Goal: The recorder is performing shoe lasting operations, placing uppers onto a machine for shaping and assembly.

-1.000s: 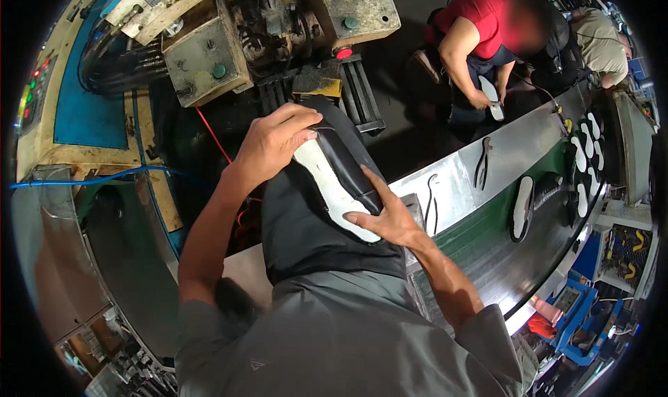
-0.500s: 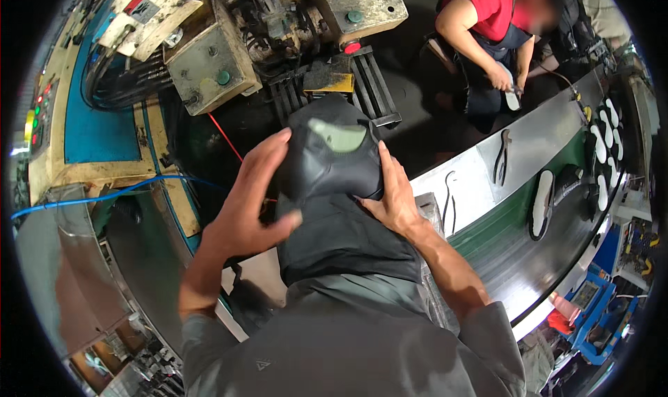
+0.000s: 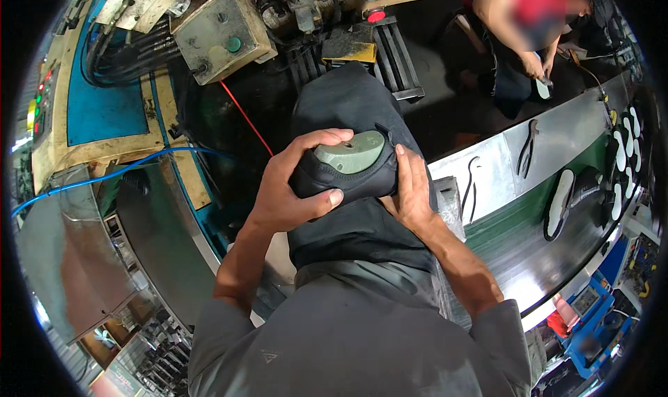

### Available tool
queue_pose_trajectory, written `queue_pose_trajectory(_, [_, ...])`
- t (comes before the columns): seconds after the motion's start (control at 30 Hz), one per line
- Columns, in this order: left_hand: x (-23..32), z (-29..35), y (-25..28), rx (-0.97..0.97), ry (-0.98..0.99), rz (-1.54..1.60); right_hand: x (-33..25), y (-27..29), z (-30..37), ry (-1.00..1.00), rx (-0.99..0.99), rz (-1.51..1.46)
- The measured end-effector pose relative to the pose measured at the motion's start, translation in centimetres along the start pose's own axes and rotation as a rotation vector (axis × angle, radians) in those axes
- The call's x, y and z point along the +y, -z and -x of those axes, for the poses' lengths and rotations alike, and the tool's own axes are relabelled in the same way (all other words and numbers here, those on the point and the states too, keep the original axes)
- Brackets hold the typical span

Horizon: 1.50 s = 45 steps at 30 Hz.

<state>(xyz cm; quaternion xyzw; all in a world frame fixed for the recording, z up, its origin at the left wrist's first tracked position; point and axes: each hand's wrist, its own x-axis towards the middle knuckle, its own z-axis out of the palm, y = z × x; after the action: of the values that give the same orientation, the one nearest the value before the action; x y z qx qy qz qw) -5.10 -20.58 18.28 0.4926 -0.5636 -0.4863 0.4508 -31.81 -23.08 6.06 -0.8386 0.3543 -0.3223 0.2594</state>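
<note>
A black shoe upper (image 3: pixel 363 188) rests on my lap with a pale green shoe last (image 3: pixel 358 157) filling its opening. The last's flat top faces up and shows a small hole. My left hand (image 3: pixel 289 181) is wrapped round one side of the upper, its fingers reaching the edge of the last and its thumb on the near side. On the opposite side my right hand (image 3: pixel 412 192) presses against the upper, fingers together along its wall. The underside of the shoe is hidden against my dark trousers.
To the right runs a green conveyor belt (image 3: pixel 508 212) carrying shoes and several white soles. Pincers (image 3: pixel 527 148) and a thin hooked tool (image 3: pixel 470 185) lie on its metal edge. Ahead stands a machine with control boxes (image 3: pixel 224 38). A co-worker (image 3: pixel 529 21) sits at the far right.
My left hand has closed in from the left and now grips the shoe upper. The shoe has turned, so the last's top shows more fully. My view has shifted slightly.
</note>
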Motion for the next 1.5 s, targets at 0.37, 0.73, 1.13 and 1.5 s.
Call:
queue_pose_trajectory(0.37, [-2.2, -8.2, 0.9, 0.165, 0.243, 0.370, -2.2, 8.3, -6.1, -0.621, -0.434, -0.608])
queue_pose_trajectory(0.73, [-11.4, -13.0, -1.7, 0.326, -0.007, -0.438, -2.9, 6.8, -2.6, -0.106, -0.465, 0.365])
queue_pose_trajectory(1.13, [-14.0, -13.2, 4.8, 0.224, 0.223, 0.078, -3.1, 9.6, -5.2, -0.134, -0.469, 0.210])
queue_pose_trajectory(1.5, [-0.4, -32.8, 20.2, 0.484, 0.184, 0.763, -6.0, 13.0, -21.5, -0.054, -0.104, 0.350])
